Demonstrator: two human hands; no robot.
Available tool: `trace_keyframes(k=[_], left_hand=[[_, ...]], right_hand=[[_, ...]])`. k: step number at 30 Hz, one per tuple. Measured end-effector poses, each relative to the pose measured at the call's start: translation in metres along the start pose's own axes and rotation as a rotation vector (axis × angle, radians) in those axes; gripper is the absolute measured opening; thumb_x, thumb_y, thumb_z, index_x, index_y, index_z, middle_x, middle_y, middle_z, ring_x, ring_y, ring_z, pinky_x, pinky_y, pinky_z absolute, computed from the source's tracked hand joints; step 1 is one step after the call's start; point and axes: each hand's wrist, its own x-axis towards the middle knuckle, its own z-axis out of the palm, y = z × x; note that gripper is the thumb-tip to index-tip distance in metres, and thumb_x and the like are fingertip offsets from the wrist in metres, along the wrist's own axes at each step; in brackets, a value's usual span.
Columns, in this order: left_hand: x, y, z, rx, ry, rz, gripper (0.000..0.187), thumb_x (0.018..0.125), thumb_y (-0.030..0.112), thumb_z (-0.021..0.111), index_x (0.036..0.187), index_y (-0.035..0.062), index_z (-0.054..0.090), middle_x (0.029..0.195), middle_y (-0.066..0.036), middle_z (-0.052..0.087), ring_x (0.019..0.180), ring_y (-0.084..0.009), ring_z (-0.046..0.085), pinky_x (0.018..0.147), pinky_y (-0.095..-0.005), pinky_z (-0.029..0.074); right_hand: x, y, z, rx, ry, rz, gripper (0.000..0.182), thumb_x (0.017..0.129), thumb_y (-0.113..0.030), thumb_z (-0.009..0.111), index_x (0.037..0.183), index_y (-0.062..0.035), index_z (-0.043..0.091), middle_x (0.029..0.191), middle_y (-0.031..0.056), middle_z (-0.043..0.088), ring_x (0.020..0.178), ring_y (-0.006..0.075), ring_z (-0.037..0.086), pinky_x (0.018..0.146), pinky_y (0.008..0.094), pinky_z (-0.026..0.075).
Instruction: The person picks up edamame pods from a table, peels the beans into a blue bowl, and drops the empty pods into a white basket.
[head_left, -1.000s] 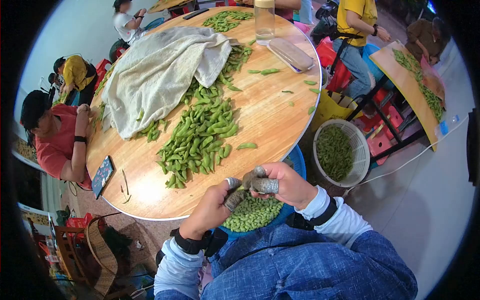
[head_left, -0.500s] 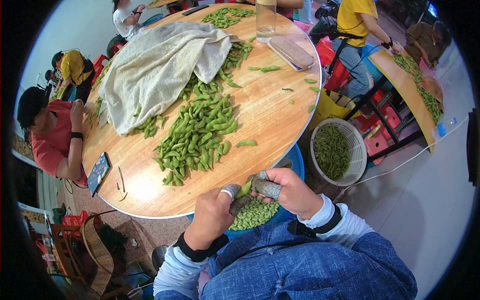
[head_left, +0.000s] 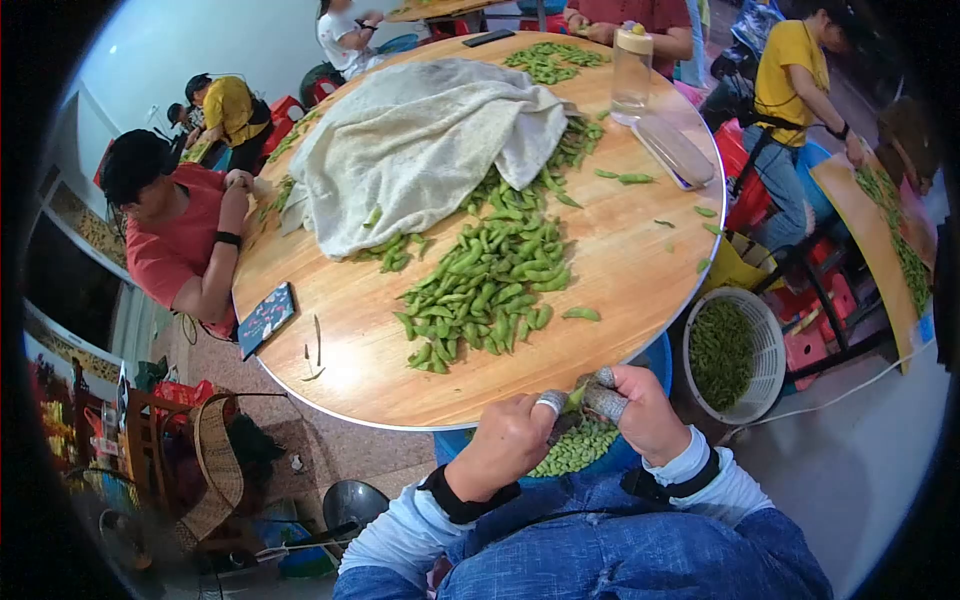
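Left hand point(head_left: 512, 440) and right hand point(head_left: 640, 405): both grips pinched on one pod point(head_left: 574, 397), above the bowl point(head_left: 655, 360). Pod pile point(head_left: 480, 290) ahead on tabletop point(head_left: 620, 270). Best squeezed directly over bowl.

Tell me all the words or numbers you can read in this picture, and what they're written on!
None can be read.
The dark booklet on the round table has a patterned cover, too blurred to read.
The clear bottle shows no readable label.
The two hands holding a pod over the blue tub show no writing.
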Motion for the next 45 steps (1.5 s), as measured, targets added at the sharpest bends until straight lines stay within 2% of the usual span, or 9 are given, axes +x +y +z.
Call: trace_keyframes(k=[7,12,18,21,24,27,33,39,45], left_hand=[[-0.007,-0.001,0.007,-0.617,0.024,-0.218,0.017,0.075,0.007,0.060,0.091,0.0019,0.056,0.066,-0.012,0.056,0.059,-0.0223,0.057,0.053,-0.0310,0.044],[-0.017,-0.006,0.028,-1.170,0.090,-0.451,0.010,0.085,0.015,0.052,0.088,0.0060,0.054,0.067,0.005,0.050,0.053,-0.0060,0.042,0.046,-0.0186,0.033],[-0.014,-0.001,0.023,-1.815,0.085,-0.848,0.028,0.087,0.032,0.047,0.081,0.0053,0.052,0.050,0.003,0.035,0.039,-0.0076,0.027,0.038,-0.0215,0.020],[-0.011,-0.002,0.018,-1.786,0.024,-0.875,0.024,0.086,0.028,0.051,0.082,0.0046,0.053,0.054,0.002,0.041,0.043,-0.0075,0.034,0.040,-0.0214,0.026],[-0.009,0.004,0.017,-1.097,0.044,-0.561,0.019,0.085,0.023,0.052,0.082,0.0040,0.053,0.061,0.002,0.048,0.050,-0.0065,0.041,0.045,-0.0212,0.032],[-0.014,0.001,0.022,-0.913,0.068,-0.366,0.016,0.085,0.019,0.053,0.082,0.0032,0.053,0.068,0.002,0.051,0.056,-0.0052,0.043,0.049,-0.0198,0.035],[-0.019,-0.002,0.020,-1.033,-0.074,-0.482,0.023,0.087,0.025,0.049,0.084,0.0023,0.054,0.069,0.003,0.050,0.060,-0.0041,0.043,0.053,-0.0182,0.036],[-0.020,0.004,0.025,-1.159,-0.005,-0.598,0.015,0.081,0.006,0.043,0.089,0.0015,0.055,0.078,0.000,0.056,0.067,-0.0053,0.049,0.060,-0.0180,0.039],[-0.028,-0.003,0.040,-1.041,-0.012,-0.574,0.031,0.072,-0.005,0.035,0.094,-0.0007,0.056,0.087,-0.004,0.058,0.078,-0.0100,0.053,0.071,-0.0215,0.042]], right_hand=[[0.005,0.021,-0.006,0.024,-0.113,-0.136,0.011,0.081,-0.004,0.051,0.090,0.0008,0.057,0.083,0.0016,0.058,0.077,0.0073,0.052,0.069,0.0222,0.042],[0.011,0.030,-0.012,-0.142,-0.162,-0.261,0.014,0.080,-0.006,0.054,0.092,0.0013,0.056,0.084,0.0028,0.059,0.080,0.0089,0.053,0.073,0.0237,0.042],[0.015,0.036,-0.009,0.075,-0.241,-0.221,0.016,0.080,-0.005,0.055,0.095,0.0020,0.055,0.087,0.0030,0.059,0.082,0.0085,0.053,0.073,0.0240,0.043],[0.014,0.035,-0.009,0.091,-0.224,-0.216,0.015,0.081,-0.003,0.054,0.095,0.0022,0.056,0.087,0.0031,0.059,0.081,0.0077,0.052,0.073,0.0237,0.042],[0.008,0.019,-0.008,-0.136,-0.181,-0.165,0.014,0.080,0.000,0.052,0.094,0.0028,0.055,0.087,0.0037,0.059,0.080,0.0070,0.051,0.072,0.0234,0.042],[0.002,0.013,-0.004,-0.221,-0.178,-0.185,0.016,0.078,0.004,0.050,0.093,0.0041,0.055,0.085,0.0039,0.059,0.080,0.0068,0.049,0.072,0.0232,0.041],[0.000,0.019,-0.004,-0.342,-0.204,-0.233,0.019,0.073,0.006,0.051,0.092,0.0030,0.055,0.078,0.0070,0.057,0.077,0.0090,0.048,0.069,0.0261,0.041],[-0.002,0.023,0.001,-0.532,-0.143,-0.342,0.020,0.069,0.003,0.053,0.089,0.0017,0.054,0.076,0.0168,0.055,0.070,0.0251,0.054,0.063,0.0315,0.041],[-0.006,0.022,0.002,-0.617,-0.121,-0.313,0.012,0.067,0.000,0.053,0.078,0.0020,0.052,0.069,0.0188,0.050,0.062,0.0320,0.050,0.056,0.0355,0.040]])
